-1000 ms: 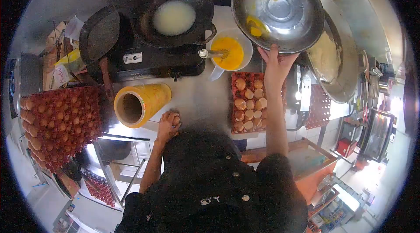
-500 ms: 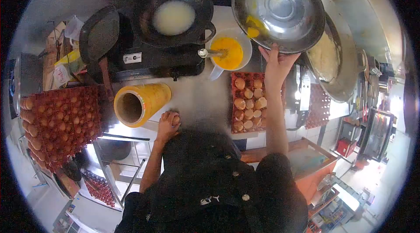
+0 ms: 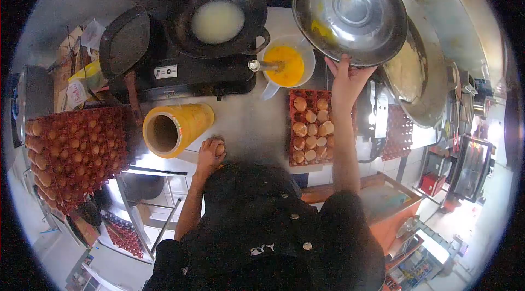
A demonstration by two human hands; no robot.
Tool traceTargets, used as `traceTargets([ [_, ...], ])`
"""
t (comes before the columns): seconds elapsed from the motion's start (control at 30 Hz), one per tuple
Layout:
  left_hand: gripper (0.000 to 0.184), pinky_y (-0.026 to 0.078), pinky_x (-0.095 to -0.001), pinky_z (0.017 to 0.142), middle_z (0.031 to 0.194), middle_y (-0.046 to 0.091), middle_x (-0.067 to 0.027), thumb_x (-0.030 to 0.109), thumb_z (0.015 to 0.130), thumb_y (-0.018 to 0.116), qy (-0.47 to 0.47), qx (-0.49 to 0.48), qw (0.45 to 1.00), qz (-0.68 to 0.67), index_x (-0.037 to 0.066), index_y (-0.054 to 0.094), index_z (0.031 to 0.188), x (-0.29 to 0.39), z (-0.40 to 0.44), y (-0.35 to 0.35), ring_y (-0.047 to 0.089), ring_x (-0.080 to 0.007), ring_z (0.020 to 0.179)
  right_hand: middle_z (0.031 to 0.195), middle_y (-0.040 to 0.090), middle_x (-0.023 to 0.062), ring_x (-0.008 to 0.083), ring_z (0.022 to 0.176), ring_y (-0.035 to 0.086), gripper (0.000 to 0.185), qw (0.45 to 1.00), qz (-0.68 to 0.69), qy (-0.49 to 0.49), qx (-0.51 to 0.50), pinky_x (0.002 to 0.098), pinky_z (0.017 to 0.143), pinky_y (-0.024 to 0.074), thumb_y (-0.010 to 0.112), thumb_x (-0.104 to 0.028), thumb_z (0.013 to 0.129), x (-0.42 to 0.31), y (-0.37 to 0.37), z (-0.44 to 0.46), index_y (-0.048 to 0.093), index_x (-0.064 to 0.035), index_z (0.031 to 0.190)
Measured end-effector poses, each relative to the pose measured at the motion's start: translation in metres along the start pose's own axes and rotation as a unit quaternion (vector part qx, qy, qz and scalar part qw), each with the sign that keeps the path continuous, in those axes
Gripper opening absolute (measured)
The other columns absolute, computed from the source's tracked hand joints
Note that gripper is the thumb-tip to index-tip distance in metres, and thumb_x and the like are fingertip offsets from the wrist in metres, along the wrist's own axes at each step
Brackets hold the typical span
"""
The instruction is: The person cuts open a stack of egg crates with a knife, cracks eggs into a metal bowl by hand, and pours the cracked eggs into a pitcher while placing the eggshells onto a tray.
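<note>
Right hand (image 3: pixel 350 77) closed on the near rim of a yellow-smeared metal bowl (image 3: pixel 355 15), left hand (image 3: pixel 207 158) curled around a brown egg (image 3: pixel 220 150), near yellow film roll (image 3: pixel 192 126).

gleaming as smooth, glossy metal at one o'clock on the bowl (image 3: pixel 383 20). looking matt and metallic at eleven on the wok (image 3: pixel 252 7). showing translucent plastic just past twelve on the jug (image 3: pixel 309 62). shining like glossy film at nine on the roll (image 3: pixel 194 124), around a matt, cardboard-like core (image 3: pixel 162 133). appearing as matt cloth at six on the garment (image 3: pixel 257 209).
</note>
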State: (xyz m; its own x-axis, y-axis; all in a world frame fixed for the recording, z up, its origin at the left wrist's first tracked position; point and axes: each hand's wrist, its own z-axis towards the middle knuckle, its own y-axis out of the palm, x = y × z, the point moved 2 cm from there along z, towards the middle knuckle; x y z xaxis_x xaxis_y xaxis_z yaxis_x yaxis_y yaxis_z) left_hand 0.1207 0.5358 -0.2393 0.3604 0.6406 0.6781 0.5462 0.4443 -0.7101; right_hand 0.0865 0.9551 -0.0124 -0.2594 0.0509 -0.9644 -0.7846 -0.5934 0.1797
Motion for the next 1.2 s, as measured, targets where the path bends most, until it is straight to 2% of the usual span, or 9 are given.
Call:
traceTargets([
  [0.63, 0.037, 0.046, -0.0489, 0.094, 0.113, 0.06, -0.0123, 0.017, 0.076, 0.074, 0.024, 0.0, 1.0, 0.02, 0.012, 0.061, 0.11, -0.001, -0.001, 0.002, 0.054, -0.0382, 0.111, 0.15, 0.028, 0.0188, 0.0307, 0.123, 0.052, 0.075, 1.0, -0.016, 0.009, -0.001, 0.0436, 0.091, 0.0608, 0.05, 0.004, 0.097, 0.0, -0.001, -0.005, 0.003, -0.0161, 0.153],
  [0.67, 0.036, 0.046, -0.0488, 0.095, 0.114, 0.06, -0.0122, 0.018, 0.077, 0.073, 0.02, 0.008, 0.999, 0.029, 0.013, 0.061, 0.11, 0.003, -0.001, 0.001, 0.054, -0.0381, 0.112, 0.148, 0.029, 0.0208, 0.0328, 0.123, 0.05, 0.069, 0.999, -0.033, 0.021, 0.012, 0.0458, 0.092, 0.0604, 0.05, 0.007, 0.095, 0.005, -0.005, -0.005, 0.009, -0.0093, 0.148],
  [0.73, 0.032, 0.045, -0.0491, 0.098, 0.119, 0.06, -0.0123, 0.02, 0.079, 0.069, 0.006, -0.011, 1.0, 0.025, 0.011, 0.063, 0.109, -0.005, -0.003, 0.009, 0.053, -0.0371, 0.116, 0.148, 0.03, 0.0218, 0.0355, 0.124, 0.051, 0.062, 0.999, -0.042, 0.001, -0.023, 0.047, 0.09, 0.0602, 0.054, -0.001, 0.098, 0.004, -0.007, -0.009, 0.016, -0.0077, 0.146],
  [0.77, 0.032, 0.044, -0.0493, 0.1, 0.122, 0.06, -0.0124, 0.019, 0.078, 0.068, 0.039, 0.003, 0.998, 0.04, 0.01, 0.063, 0.108, -0.014, -0.004, 0.018, 0.052, -0.0368, 0.117, 0.146, 0.034, 0.0213, 0.036, 0.123, 0.052, 0.058, 0.997, -0.034, 0.075, 0.001, 0.0474, 0.093, 0.0586, 0.054, -0.006, 0.099, 0.004, -0.008, -0.011, 0.018, -0.0074, 0.144],
  [0.87, 0.033, 0.041, -0.0494, 0.104, 0.122, 0.06, -0.0136, 0.017, 0.076, 0.067, 0.163, -0.03, 0.977, 0.137, 0.005, 0.062, 0.107, -0.021, -0.004, 0.019, 0.05, -0.037, 0.12, 0.146, 0.033, 0.0221, 0.0383, 0.123, 0.052, 0.056, 0.995, -0.044, 0.086, 0.003, 0.0529, 0.101, 0.0534, 0.054, -0.004, 0.098, 0.009, -0.011, -0.018, 0.02, -0.0049, 0.142],
  [0.9, 0.034, 0.042, -0.0486, 0.102, 0.12, 0.06, -0.0139, 0.017, 0.077, 0.067, 0.147, -0.019, 0.983, 0.107, 0.005, 0.062, 0.108, -0.019, -0.007, 0.021, 0.051, -0.0371, 0.119, 0.147, 0.033, 0.0207, 0.0388, 0.124, 0.052, 0.057, 0.994, -0.049, 0.097, 0.0, 0.0531, 0.103, 0.0524, 0.055, -0.002, 0.097, 0.007, -0.011, -0.021, 0.021, -0.0065, 0.143],
  [0.97, 0.036, 0.045, -0.047, 0.099, 0.115, 0.06, -0.0143, 0.018, 0.079, 0.067, 0.133, 0.007, 0.99, 0.046, 0.005, 0.061, 0.112, -0.019, -0.006, 0.02, 0.053, -0.0372, 0.117, 0.149, 0.033, 0.0196, 0.0391, 0.124, 0.051, 0.059, 0.989, -0.105, 0.036, -0.102, 0.049, 0.102, 0.0532, 0.054, -0.003, 0.097, 0.035, -0.046, -0.012, 0.021, -0.0079, 0.146],
  [1.07, 0.036, 0.05, -0.041, 0.086, 0.104, 0.06, -0.014, 0.018, 0.079, 0.067, -0.019, 0.101, 0.988, -0.117, 0.002, 0.061, 0.111, 0.016, -0.023, -0.014, 0.06, -0.029, 0.098, 0.148, 0.034, 0.0192, 0.039, 0.124, 0.051, 0.061, 0.991, -0.058, 0.087, -0.084, 0.0466, 0.102, 0.053, 0.054, -0.004, 0.097, 0.016, -0.041, -0.024, 0.02, -0.0089, 0.148],
  [1.2, 0.034, 0.048, -0.03, 0.07, 0.09, 0.058, -0.0055, 0.018, 0.083, 0.065, -0.104, 0.124, 0.932, -0.324, 0.001, 0.06, 0.112, 0.002, -0.047, -0.002, 0.056, -0.0155, 0.077, 0.147, 0.035, 0.0197, 0.0385, 0.124, 0.052, 0.063, 0.985, -0.013, 0.162, -0.056, 0.0458, 0.105, 0.0505, 0.055, -0.007, 0.096, -0.025, -0.022, -0.05, 0.02, -0.0088, 0.148],
])
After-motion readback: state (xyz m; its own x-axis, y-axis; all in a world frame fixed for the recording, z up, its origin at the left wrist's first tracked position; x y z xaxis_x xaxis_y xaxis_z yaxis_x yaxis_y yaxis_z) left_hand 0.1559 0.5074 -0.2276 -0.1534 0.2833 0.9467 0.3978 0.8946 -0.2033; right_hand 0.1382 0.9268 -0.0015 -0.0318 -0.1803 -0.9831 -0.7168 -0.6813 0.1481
